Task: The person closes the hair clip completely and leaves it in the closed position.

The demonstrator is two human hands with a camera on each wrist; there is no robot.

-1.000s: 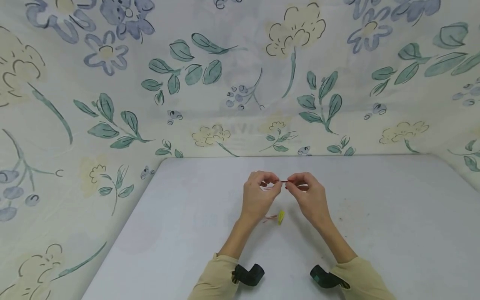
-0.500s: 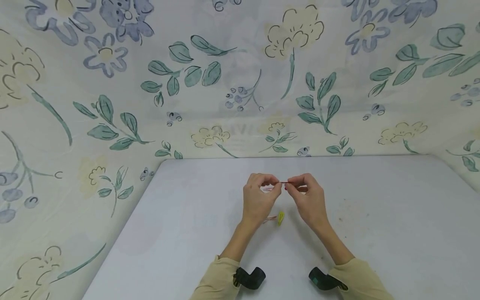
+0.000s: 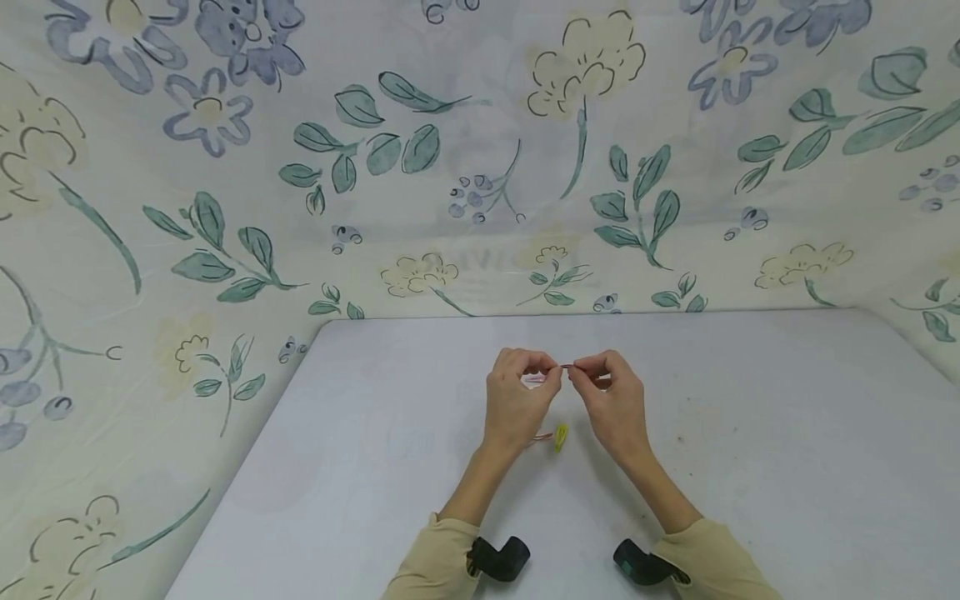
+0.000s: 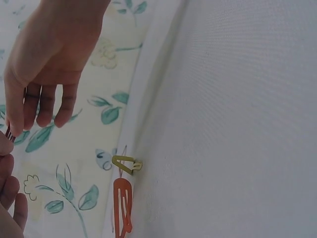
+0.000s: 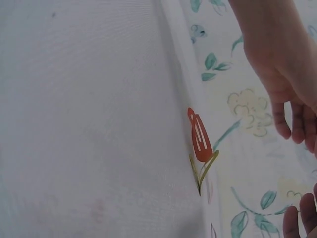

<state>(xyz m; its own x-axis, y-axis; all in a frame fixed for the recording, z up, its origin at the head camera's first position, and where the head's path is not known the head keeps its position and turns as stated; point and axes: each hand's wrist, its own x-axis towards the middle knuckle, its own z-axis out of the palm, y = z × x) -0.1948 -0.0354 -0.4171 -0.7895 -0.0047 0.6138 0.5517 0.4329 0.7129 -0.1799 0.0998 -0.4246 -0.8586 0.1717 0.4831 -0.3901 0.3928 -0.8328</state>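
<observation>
Out over the table, my left hand (image 3: 517, 404) and right hand (image 3: 617, 408) face each other, fingertips nearly meeting. Both pinch a small dark-red snap hair clip (image 3: 567, 367) by its ends, so only a thin middle strip shows. In the left wrist view the held clip (image 4: 10, 134) sits between the two thumbs. A yellow snap hair clip (image 3: 561, 437), bent open, stands on the table below the hands. Beside it is an orange snap hair clip (image 5: 202, 141), partly hidden by my left wrist in the head view. Something pinkish (image 3: 534, 379) shows behind my left fingers.
The white tabletop (image 3: 360, 467) carries a few small specks to the right. Flower-patterned cloth (image 3: 465, 208) rises behind its far edge and along the left side. Black wrist devices (image 3: 501, 558) sit at both sleeve cuffs.
My right hand has shifted slightly left, so the gap between the fingertips is a little narrower and less of the dark-red clip shows. The clips on the table stay put.
</observation>
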